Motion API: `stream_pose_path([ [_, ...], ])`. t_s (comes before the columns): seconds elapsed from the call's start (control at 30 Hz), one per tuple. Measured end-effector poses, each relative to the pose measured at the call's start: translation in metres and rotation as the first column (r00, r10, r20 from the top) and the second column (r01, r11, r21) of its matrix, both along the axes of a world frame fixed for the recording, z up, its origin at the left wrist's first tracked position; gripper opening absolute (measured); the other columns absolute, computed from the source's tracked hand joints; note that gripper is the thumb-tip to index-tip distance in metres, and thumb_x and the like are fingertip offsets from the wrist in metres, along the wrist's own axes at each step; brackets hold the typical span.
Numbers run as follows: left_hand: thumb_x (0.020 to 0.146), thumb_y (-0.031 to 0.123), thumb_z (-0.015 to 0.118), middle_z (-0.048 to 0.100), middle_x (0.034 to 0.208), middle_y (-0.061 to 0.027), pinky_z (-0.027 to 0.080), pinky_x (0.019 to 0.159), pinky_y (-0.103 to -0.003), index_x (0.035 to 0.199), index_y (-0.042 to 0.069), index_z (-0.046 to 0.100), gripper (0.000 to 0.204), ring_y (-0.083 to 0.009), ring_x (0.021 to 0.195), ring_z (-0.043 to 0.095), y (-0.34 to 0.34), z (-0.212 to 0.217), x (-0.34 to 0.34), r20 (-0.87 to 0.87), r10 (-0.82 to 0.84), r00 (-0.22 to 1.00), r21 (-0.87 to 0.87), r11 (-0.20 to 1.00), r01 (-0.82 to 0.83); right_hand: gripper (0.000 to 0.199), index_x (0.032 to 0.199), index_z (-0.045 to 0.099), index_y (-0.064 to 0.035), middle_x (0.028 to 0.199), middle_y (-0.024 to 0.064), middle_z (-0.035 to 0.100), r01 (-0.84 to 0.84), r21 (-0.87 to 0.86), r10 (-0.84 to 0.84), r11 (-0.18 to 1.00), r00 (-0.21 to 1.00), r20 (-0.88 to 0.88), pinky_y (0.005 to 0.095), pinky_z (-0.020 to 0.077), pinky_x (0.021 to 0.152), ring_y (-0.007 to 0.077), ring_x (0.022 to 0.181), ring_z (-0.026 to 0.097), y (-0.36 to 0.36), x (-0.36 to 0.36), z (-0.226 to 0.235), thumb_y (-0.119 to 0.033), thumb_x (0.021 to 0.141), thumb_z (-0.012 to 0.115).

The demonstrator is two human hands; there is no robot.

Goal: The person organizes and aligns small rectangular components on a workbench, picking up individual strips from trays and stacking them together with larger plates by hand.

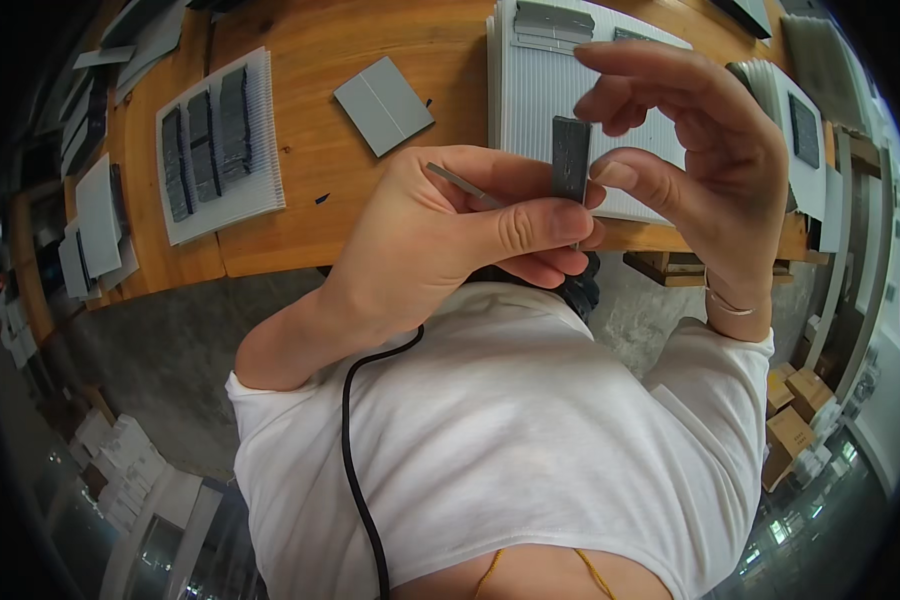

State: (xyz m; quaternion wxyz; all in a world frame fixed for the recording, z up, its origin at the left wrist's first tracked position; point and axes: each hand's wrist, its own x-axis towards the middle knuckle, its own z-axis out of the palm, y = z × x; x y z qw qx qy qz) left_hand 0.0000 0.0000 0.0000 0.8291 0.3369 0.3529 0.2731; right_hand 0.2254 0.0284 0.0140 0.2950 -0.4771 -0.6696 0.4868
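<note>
My left hand [440, 235] holds a small dark grey rectangular strip [571, 158] upright, pinched between thumb and fingers. A thin grey metal pin [460, 184] also lies across this hand's fingers. My right hand [705, 150], with a thin bracelet on the wrist, meets the strip from the right. Its thumb tip presses on the strip's right edge and its fingers curl over the top. Both hands are raised in front of my white shirt, above the edge of the wooden table [350, 190].
Behind the hands lies a white ribbed tray [530, 95] with grey strips [555, 22] at its far end. A second ribbed tray [260, 150] with dark strips lies at the left, beside a grey square plate [382, 105]. A black cable [355, 470] runs down my shirt.
</note>
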Motion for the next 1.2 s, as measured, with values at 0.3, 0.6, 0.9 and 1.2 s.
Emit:
stream_pose_path([
  [0.3,0.089,0.021,0.066,0.067,0.092,-0.0124,0.057,0.075,-0.032,0.111,-0.002,0.059,0.033,-0.0216,0.086,0.068,0.0,-0.005,0.002,0.147,0.065,0.987,-0.067,0.996,-0.055,0.065,0.099,0.052,-0.0047,0.118,0.0258,0.06,-0.293,0.66,0.402,0.692,0.915,-0.015,0.0473,0.0365,0.1,0.0379,0.12,0.052,0.008,-0.032,0.013,-0.022,0.051,0.091],
  [0.6,0.09,0.023,0.065,0.066,0.098,-0.0114,0.053,0.087,-0.034,0.117,-0.001,0.056,0.037,-0.0226,0.097,0.065,-0.002,-0.011,0.005,0.224,0.118,0.967,-0.096,0.99,-0.099,0.051,0.091,0.049,-0.0055,0.111,0.0226,0.064,-0.286,0.618,0.312,0.732,0.948,0.07,0.045,0.0418,0.096,0.0346,0.111,0.057,0.008,-0.031,0.012,0.0,0.054,0.083],
  [0.9,0.093,0.03,0.059,0.066,0.101,-0.0143,0.055,0.085,-0.036,0.118,-0.002,0.055,0.041,-0.025,0.099,0.065,0.0,-0.01,0.004,0.287,0.124,0.95,-0.098,0.99,-0.1,0.053,0.099,0.05,-0.0037,0.11,0.0233,0.064,-0.34,0.583,0.385,0.738,0.922,0.051,0.0421,0.0441,0.091,0.0316,0.106,0.059,0.013,-0.027,0.008,-0.007,0.058,0.085],
  [1.2,0.096,0.03,0.053,0.065,0.11,-0.0164,0.054,0.09,-0.037,0.115,0.005,0.059,0.032,-0.0285,0.106,0.063,-0.001,-0.015,0.0,0.305,0.141,0.942,-0.121,0.987,-0.108,0.085,0.127,0.046,0.0016,0.128,0.0213,0.055,-0.277,0.712,0.418,0.645,0.908,-0.025,0.0389,0.0405,0.096,0.0317,0.121,0.051,0.02,-0.038,0.001,-0.023,0.058,0.089],
])
